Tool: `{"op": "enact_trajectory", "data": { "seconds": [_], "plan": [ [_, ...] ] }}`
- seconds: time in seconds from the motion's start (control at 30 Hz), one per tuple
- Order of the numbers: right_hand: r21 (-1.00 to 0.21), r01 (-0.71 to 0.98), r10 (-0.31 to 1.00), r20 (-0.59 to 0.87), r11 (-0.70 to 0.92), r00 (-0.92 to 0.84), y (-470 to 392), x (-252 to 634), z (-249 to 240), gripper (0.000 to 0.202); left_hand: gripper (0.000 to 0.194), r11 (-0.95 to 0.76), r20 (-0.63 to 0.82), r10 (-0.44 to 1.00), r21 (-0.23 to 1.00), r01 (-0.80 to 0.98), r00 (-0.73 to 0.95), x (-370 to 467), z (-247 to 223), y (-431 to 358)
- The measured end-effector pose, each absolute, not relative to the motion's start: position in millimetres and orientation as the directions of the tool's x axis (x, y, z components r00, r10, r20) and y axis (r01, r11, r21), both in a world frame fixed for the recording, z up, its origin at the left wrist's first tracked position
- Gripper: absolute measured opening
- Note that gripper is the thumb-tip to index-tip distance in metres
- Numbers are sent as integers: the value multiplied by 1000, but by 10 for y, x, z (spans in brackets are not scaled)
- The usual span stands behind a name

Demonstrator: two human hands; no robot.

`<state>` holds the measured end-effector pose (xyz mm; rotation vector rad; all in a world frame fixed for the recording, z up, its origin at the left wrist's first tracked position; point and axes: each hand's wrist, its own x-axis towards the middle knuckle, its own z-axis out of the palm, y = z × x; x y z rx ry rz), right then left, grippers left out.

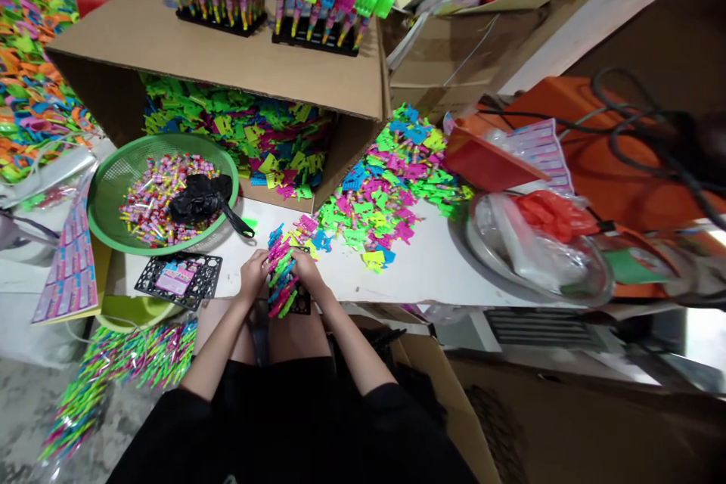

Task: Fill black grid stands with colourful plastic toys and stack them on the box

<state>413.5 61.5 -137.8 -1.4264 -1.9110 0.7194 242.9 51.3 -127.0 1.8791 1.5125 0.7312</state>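
At the front edge of the white table, my left hand (255,274) and my right hand (307,272) are on either side of a bundle of colourful plastic toys (282,276), pink, blue and green. Both hands have their fingers curled against the bundle, over my lap. A black perforated rack (303,301) shows partly beneath the toys. Just beyond the hands, a loose pile of pink, green, blue and yellow pieces (371,200) spreads over the table.
A green basket (218,150) of small tubes and a black bag stands left, beside another black rack (207,276). Behind, a cardboard box (227,60) filled with pieces carries two filled racks. A metal bowl (601,280) with plastic bags sits right.
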Motion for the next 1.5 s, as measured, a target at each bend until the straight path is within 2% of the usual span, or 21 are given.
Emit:
{"op": "enact_trajectory", "data": {
  "seconds": [0.43,0.73,1.03,1.33,1.5],
  "plan": [
    [-750,610,955,97,256,-281,684,4147,-1246,27,21,-220,105,970,770,599,221,2411,-1323,543],
    [-676,704,957,5,216,-289,641,4128,-1197,26,21,-265,155,961,760,594,230,2368,-1397,531],
    [-749,597,936,90,289,-340,432,4077,-993,33,21,-289,147,946,784,549,288,2280,-1424,457],
    [-757,586,935,90,287,-343,408,4069,-974,36,25,-262,108,945,814,518,309,2268,-1390,440],
    [-740,620,942,55,261,-331,410,4069,-972,32,25,-290,147,941,813,504,304,2262,-1415,440]
  ]
}}
